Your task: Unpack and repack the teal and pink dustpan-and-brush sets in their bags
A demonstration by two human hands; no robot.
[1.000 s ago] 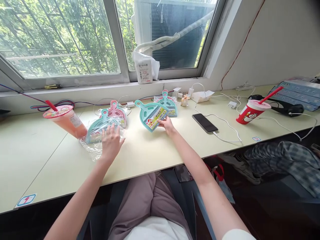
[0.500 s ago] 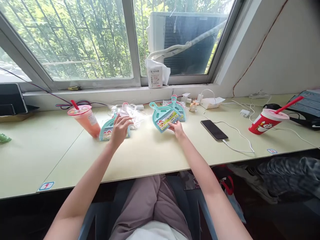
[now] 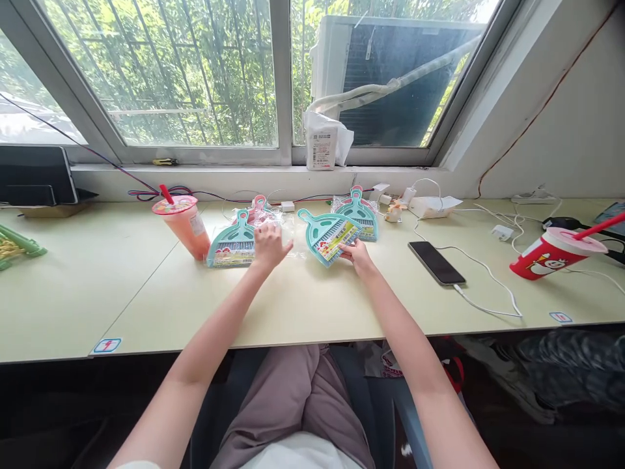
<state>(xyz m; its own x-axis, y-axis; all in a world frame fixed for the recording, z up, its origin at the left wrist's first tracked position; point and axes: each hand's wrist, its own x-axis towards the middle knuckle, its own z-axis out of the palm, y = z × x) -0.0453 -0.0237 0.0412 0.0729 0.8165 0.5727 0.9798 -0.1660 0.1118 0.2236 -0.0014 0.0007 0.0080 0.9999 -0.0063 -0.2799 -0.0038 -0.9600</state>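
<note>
**Daylight Pours Through Wide Windows Above a Pale Counter**

Grey-framed windows [image 3: 282,78] fill the top of the frame, bright with daylight. Behind the glass, dark bars [image 3: 196,49] cross green foliage [image 3: 234,98]; right of the central upright stands a boxy outdoor unit [image 3: 390,85]. A white sill [image 3: 234,173] runs beneath. At upper right, a pale wall [image 3: 581,130] carries a reddish-brown cable [image 3: 527,124]. The pale yellow-green counter [image 3: 303,312] spans the middle, with a seam [image 3: 141,293] towards the left. Below, deep shadow surrounds a blue-grey chair [image 3: 413,423].

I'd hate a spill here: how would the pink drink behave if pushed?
The pink drink would probably tip if pushed high up, being wider above than below. It looks mostly full, so likely fairly heavy for its size.
</note>
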